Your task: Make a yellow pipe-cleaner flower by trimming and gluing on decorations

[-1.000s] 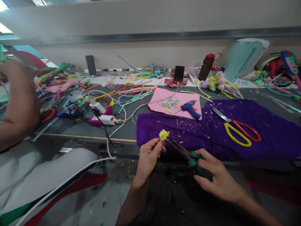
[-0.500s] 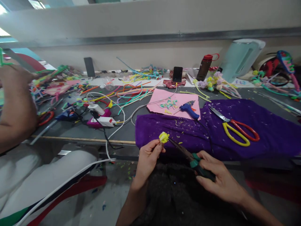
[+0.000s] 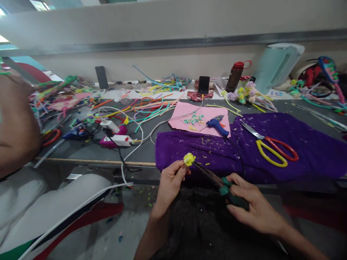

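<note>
1. Left hand (image 3: 169,180): fingers (image 3: 179,169) pinched shut on a yellow tuft (image 3: 189,159), held in the air just over the near edge of the purple cloth (image 3: 298,144).
2. Right hand (image 3: 252,206): closed around green-handled snips (image 3: 217,178); blade tips at the tuft's underside, contact unclear.
3. Risk: the blades lie near the pinching fingertips, so a slip could nick them.
4. Risk: the pinch is slight, so the tuft could drop to the littered floor (image 3: 135,202) below the tabletop (image 3: 89,153).
</note>
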The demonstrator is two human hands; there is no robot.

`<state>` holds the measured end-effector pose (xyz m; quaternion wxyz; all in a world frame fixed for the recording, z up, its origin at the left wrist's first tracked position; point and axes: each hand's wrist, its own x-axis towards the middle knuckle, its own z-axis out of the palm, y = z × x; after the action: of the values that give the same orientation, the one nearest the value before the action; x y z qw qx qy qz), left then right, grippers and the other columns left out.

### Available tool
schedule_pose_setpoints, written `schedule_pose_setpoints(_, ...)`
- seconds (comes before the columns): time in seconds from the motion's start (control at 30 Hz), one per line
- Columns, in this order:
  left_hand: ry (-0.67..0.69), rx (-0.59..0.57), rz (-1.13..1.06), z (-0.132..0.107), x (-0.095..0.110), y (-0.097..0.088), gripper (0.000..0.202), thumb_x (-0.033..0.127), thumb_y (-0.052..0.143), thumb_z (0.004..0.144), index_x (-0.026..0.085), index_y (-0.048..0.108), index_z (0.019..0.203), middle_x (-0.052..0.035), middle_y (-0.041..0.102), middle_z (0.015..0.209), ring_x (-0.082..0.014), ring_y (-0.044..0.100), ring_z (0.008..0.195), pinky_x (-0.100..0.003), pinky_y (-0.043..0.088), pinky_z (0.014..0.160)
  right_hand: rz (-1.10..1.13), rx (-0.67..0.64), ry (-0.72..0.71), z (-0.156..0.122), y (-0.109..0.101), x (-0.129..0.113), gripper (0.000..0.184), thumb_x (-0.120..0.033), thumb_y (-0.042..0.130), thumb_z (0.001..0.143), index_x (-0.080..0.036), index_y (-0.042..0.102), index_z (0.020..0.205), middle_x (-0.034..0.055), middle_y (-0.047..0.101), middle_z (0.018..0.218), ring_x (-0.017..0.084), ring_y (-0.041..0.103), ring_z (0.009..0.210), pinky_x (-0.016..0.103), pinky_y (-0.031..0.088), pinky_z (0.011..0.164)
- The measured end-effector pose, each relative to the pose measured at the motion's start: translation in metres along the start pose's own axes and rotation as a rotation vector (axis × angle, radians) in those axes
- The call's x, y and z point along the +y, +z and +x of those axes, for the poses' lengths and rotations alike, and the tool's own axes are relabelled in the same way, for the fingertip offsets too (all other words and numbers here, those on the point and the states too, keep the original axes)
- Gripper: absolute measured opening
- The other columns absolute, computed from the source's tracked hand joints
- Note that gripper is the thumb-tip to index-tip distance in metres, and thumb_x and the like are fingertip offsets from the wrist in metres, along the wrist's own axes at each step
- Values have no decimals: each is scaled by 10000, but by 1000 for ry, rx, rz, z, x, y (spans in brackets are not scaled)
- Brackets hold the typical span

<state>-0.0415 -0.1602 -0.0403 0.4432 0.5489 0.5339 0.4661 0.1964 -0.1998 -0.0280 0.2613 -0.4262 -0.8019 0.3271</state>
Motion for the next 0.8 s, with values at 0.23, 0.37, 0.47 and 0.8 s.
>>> schedule_pose_setpoints(0.23, 23, 2, 50, 0, -1, -1, 209, 314, 516, 788, 171, 632, 690, 1, 572, 623, -105, 444, 540, -204, 337, 521, -27, 10, 11, -1, 0, 1, 71, -133, 531, 677, -191, 491, 670, 26, 499, 899, 164, 520, 802, 295, 441, 676)
schedule_pose_setpoints(0.37, 21, 19, 69, 0, 1, -1, 215, 328, 525, 781, 173, 635, 681, 1, 558, 605, -112, 441, 540, -206, 331, 519, -55, 2, 13, 0, 1, 2, 64, -150, 542, 676, -192, 494, 670, 27, 503, 918, 169, 525, 810, 300, 444, 682)
schedule_pose_setpoints(0.47, 20, 32, 73, 1, 3, -1, 210, 331, 539, 770, 174, 640, 674, 0, 557, 602, -114, 439, 541, -207, 324, 518, -71, -5, 18, 1, 1, 3, 57, -166, 548, 682, -195, 500, 686, 30, 502, 934, 178, 523, 824, 318, 448, 696)
schedule_pose_setpoints(0.8, 52, 23, 116, 1, 1, -2, 200, 310, 526, 782, 178, 636, 681, 8, 533, 584, -109, 434, 535, -206, 319, 512, -65, -34, 9, 0, -1, 5, 73, -181, 545, 703, -193, 476, 686, 35, 492, 946, 183, 507, 841, 330, 439, 707)
